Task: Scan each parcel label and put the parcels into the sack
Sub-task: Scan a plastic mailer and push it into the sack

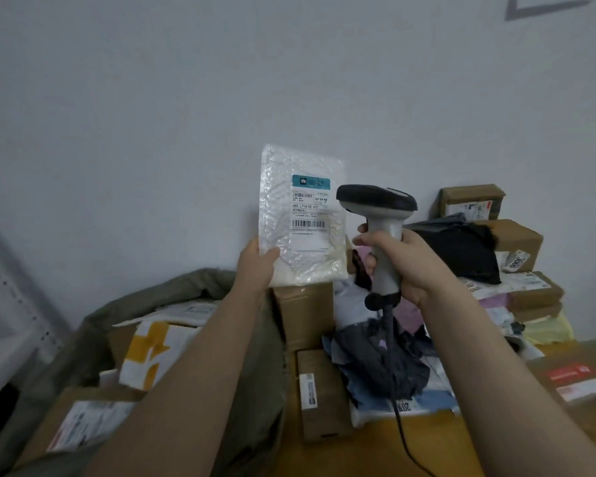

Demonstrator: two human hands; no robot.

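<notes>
The left hand (257,266) grips the white bubble-wrap parcel w/ printed label (301,215) at its lower left corner, upright, before the wall. The right hand (405,261) has fingers closed round the grey handheld barcode scanner (379,232), just beside the parcel. The olive-green fabric sack (93,339), w/ boxes inside, is below left.

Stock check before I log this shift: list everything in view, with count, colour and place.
mailer: one, white bubble-wrap, held up, label side toward the camera
label: one, white with a teal band, on the mailer
scanner: one, grey and black, just right of the mailer
cable: one, dark, hanging from the scanner
sack: one, olive, lower left, open
yellow-cross parcel: one, white and yellow, in the sack
boxes: several, brown, stacked at far right
black bag: one, among the boxes
table: one, yellow, bottom
left hand: grips the mailer's lower left corner
right hand: grips the scanner's handle
</notes>
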